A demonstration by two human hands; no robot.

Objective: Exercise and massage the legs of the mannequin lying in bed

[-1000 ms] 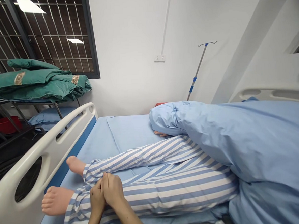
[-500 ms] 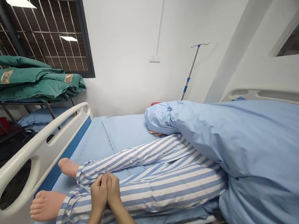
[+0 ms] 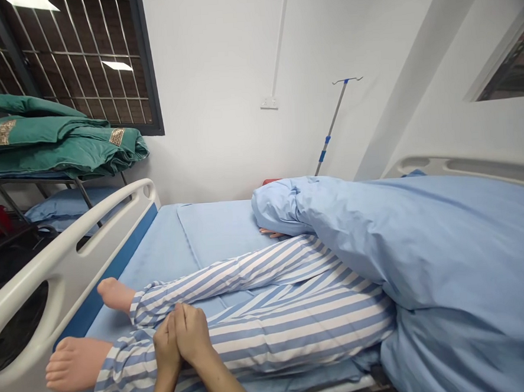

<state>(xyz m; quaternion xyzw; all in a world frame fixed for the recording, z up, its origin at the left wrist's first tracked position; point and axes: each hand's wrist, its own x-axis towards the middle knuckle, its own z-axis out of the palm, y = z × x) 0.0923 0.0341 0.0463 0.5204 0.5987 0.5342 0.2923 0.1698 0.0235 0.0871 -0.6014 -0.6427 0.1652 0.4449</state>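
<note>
The left hand [image 3: 167, 349] and right hand [image 3: 193, 333] are pressed together with the fingers closed, and they hold nothing that shows. They lie on the striped pajama leg [image 3: 270, 331] of a patient doll, just above its bare foot [image 3: 74, 364]. The doll lies on a hospital bed [image 3: 220, 234], under a blue blanket [image 3: 447, 250].

Under the hands [image 3: 178, 337], the pyjama trousers [image 3: 297, 330] show blue-and-white stripes. To their right lies a plain pale blue quilt [image 3: 460, 249]; to their left, a white bed rail [image 3: 70, 261] with a blue band [image 3: 105, 301], and beyond it, dark green bedding [image 3: 41, 141] with gold-patterned patches.
</note>
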